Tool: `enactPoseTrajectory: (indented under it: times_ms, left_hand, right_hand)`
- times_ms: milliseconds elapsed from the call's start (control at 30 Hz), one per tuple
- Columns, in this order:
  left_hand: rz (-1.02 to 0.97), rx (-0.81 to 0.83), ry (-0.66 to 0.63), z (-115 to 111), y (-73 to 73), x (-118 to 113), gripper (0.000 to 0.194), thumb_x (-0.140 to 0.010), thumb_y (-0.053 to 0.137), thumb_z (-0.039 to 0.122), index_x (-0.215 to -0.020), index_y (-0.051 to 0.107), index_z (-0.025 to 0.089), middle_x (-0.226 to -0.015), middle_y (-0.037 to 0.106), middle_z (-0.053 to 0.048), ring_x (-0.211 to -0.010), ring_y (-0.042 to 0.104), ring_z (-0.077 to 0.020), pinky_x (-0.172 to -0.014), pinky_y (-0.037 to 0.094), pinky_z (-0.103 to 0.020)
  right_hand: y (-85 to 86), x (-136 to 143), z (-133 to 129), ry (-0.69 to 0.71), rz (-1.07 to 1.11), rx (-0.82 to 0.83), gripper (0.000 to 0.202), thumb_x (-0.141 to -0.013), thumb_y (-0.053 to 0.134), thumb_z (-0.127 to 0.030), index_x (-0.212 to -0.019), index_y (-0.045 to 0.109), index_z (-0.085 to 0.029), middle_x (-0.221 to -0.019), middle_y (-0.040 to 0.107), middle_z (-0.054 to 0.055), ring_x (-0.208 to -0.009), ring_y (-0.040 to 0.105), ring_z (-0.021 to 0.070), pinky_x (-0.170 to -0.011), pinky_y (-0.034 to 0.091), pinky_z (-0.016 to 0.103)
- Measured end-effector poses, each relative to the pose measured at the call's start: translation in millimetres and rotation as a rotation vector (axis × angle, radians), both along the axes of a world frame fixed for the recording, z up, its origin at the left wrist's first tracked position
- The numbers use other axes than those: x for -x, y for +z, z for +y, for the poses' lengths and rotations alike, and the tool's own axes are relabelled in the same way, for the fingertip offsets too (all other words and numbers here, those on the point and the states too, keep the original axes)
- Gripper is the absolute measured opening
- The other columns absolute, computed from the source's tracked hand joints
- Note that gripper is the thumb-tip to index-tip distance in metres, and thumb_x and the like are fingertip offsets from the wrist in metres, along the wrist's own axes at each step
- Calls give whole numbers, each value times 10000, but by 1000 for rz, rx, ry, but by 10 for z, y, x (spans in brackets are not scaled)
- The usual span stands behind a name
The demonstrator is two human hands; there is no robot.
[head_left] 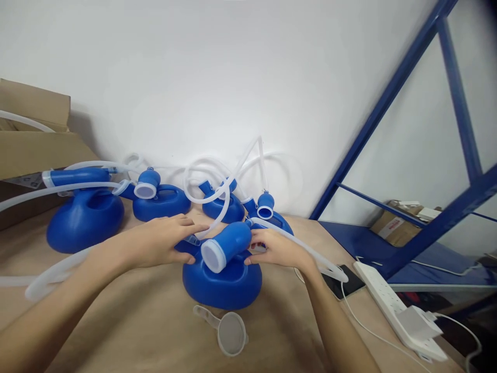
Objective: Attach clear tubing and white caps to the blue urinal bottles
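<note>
A blue plastic urine bottle (223,285) rests on the table in front of me. Across its top lies a blue cup-shaped funnel (235,242) with a white rim, its mouth facing down toward me. A translucent hose (303,243) leads from the funnel's back end over my right forearm. My left hand (166,241) grips the bottle's neck, thumb in front and index finger above. On the other side, my right hand (277,247) curls its fingers around the handle side, close behind the funnel. A round translucent cap with a strap (231,333) lies before the bottle.
Several similar blue bottles (87,220) with funnels and coiled hoses (207,166) stand along the wall. An open cardboard box (34,150) is at the left. On the right lie a dark phone (344,282) and a white power strip (388,305), beside a blue metal rack (373,132).
</note>
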State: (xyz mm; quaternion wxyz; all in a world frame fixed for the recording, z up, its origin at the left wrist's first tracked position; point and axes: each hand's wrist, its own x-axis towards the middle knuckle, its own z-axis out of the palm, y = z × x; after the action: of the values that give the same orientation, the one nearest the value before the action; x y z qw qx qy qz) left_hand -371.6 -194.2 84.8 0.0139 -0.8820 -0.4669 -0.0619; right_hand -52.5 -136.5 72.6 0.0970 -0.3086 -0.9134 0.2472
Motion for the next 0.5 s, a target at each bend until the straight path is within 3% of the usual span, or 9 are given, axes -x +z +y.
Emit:
enactPoseTrajectory:
  times_ms: [167, 267, 333, 500]
  left_hand:
    - [-10, 41, 40, 76, -77, 36, 490, -955, 610, 369, -1440, 634, 309, -1248, 732, -103, -1107, 700, -295, -836, 555, -345]
    - [-36, 12, 21, 95, -76, 39, 483, -954, 623, 407, -1430, 640, 328, -1292, 718, -92, -1106, 706, -294, -791, 550, -318]
    - [-31, -3, 11, 95, -61, 30, 450, -964, 602, 360, -1408, 658, 313, -1301, 716, -94, -1109, 711, -296, -792, 554, -323]
    - [-29, -102, -5, 89, -71, -46, 481, -929, 531, 163, -1375, 680, 262, -1348, 712, -122, -1150, 713, -318, -850, 575, -376]
  right_hand:
    - [-138, 107, 10, 47, 144, 200, 600, -756, 893, -459, -1276, 694, -234, -1257, 732, 49, -1185, 666, 291, -1029, 528, 397]
    - [-156, 144, -31, -43, 58, 169, 520, -762, 877, -405, -1213, 714, -204, -1084, 757, 43, -1030, 705, 284, -935, 562, 394]
    - [-134, 159, -66, -77, 7, 114, 482, -769, 866, -452, -1154, 729, -195, -966, 749, 32, -924, 704, 268, -857, 569, 378]
    - [-96, 190, -145, -74, 52, 88, 604, -709, 893, -573, -1177, 719, -233, -948, 743, 13, -881, 688, 253, -797, 570, 350]
